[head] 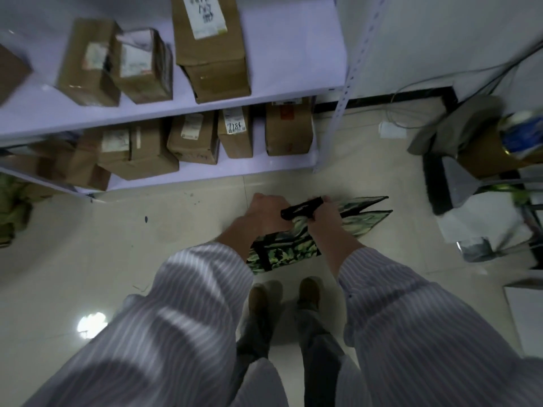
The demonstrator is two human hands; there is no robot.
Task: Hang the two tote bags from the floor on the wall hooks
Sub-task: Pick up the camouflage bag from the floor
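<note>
Head view: left hand and right hand both clench black handles, lifting a leaf-print tote bag clear of the floor, probably for hanging; hooks unseen.

Below me pale beige tiled floor, a bright light glare near left | far left, white metal shelving rack stacked with brown cardboard boxes | far right, white wall with black skirting, loose grey cables.
</note>
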